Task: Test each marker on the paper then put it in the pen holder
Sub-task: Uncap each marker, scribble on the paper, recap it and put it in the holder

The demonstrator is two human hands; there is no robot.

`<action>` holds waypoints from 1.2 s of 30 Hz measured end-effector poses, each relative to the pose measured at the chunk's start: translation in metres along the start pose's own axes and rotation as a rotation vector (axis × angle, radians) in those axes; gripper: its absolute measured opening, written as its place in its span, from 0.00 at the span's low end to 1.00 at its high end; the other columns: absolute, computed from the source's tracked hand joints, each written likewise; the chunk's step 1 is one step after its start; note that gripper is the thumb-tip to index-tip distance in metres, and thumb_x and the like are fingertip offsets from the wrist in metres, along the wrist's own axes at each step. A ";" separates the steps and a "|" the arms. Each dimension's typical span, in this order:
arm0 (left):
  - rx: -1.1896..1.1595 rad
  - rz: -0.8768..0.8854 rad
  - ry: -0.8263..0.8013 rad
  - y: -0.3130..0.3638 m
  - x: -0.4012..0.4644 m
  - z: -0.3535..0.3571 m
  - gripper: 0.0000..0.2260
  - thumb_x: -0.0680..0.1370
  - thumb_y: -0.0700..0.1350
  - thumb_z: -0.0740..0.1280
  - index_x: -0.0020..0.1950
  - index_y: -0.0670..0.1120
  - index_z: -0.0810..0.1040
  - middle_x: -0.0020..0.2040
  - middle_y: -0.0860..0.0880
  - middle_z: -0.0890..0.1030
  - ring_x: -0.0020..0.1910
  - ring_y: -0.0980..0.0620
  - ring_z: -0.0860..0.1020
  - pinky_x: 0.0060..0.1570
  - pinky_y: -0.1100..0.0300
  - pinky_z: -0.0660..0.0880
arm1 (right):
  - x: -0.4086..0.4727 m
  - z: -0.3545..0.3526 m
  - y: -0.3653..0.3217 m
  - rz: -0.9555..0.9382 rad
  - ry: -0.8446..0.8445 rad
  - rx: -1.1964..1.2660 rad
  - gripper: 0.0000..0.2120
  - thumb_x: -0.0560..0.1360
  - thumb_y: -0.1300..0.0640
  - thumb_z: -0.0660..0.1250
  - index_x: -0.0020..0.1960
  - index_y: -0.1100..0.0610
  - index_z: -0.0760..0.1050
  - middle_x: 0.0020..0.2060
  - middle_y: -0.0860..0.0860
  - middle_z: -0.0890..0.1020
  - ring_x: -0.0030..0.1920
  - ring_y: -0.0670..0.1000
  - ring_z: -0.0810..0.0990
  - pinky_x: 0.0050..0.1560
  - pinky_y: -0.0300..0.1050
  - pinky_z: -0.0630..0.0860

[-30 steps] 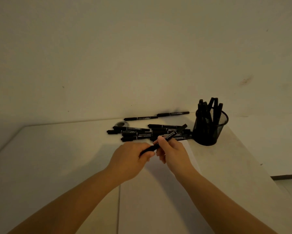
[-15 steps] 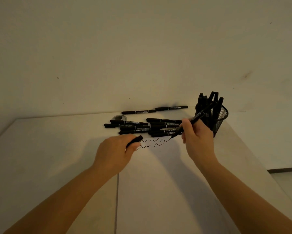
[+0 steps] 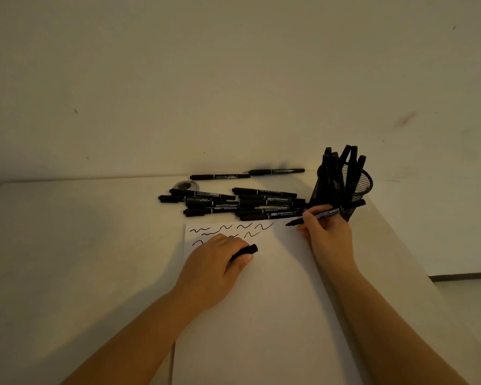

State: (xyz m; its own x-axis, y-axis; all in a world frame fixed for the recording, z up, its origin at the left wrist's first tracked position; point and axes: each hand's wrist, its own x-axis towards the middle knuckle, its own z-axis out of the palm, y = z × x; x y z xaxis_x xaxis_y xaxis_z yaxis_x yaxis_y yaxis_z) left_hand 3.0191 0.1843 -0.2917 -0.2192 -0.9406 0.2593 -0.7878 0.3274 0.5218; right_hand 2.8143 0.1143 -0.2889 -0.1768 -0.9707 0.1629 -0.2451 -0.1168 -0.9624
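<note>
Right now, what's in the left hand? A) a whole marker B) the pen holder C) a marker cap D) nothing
C: the left hand rests on the paper gripping a short black cap, while the right hand holds the uncapped marker with its tip just above the sheet.

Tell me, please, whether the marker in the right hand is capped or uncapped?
Uncapped: the marker in the right hand shows a bare tip; the left hand holds its cap.
</note>
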 end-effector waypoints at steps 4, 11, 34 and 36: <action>-0.009 0.012 0.018 0.001 0.000 -0.001 0.12 0.79 0.51 0.58 0.56 0.48 0.76 0.47 0.51 0.78 0.47 0.55 0.73 0.46 0.61 0.70 | 0.005 0.003 0.000 -0.089 -0.121 -0.098 0.06 0.75 0.57 0.64 0.41 0.48 0.73 0.33 0.47 0.82 0.35 0.41 0.81 0.41 0.37 0.76; -0.016 0.003 0.001 0.003 0.000 -0.002 0.12 0.79 0.51 0.59 0.56 0.48 0.76 0.47 0.51 0.79 0.47 0.54 0.73 0.45 0.61 0.70 | 0.007 0.003 0.006 -0.120 -0.097 -0.202 0.04 0.75 0.55 0.62 0.43 0.48 0.73 0.33 0.45 0.81 0.36 0.39 0.79 0.34 0.28 0.71; -0.070 -0.060 -0.009 0.001 0.000 -0.003 0.08 0.78 0.52 0.60 0.52 0.52 0.76 0.35 0.60 0.72 0.35 0.62 0.71 0.34 0.70 0.62 | -0.042 0.019 -0.025 0.213 -0.231 0.437 0.19 0.77 0.61 0.59 0.32 0.48 0.78 0.25 0.52 0.78 0.26 0.48 0.73 0.26 0.36 0.70; -0.074 -0.059 -0.011 0.001 0.000 -0.003 0.07 0.78 0.52 0.61 0.51 0.52 0.76 0.33 0.61 0.71 0.34 0.63 0.71 0.33 0.70 0.62 | -0.043 0.019 -0.025 0.207 -0.252 0.424 0.17 0.77 0.62 0.59 0.33 0.50 0.77 0.25 0.52 0.78 0.26 0.48 0.74 0.27 0.36 0.71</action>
State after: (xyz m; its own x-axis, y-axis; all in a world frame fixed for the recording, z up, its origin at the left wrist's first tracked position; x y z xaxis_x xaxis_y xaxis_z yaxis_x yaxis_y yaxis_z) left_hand 3.0198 0.1848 -0.2885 -0.1800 -0.9593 0.2177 -0.7551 0.2766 0.5944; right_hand 2.8461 0.1549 -0.2761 0.0661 -0.9967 -0.0471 0.1862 0.0587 -0.9808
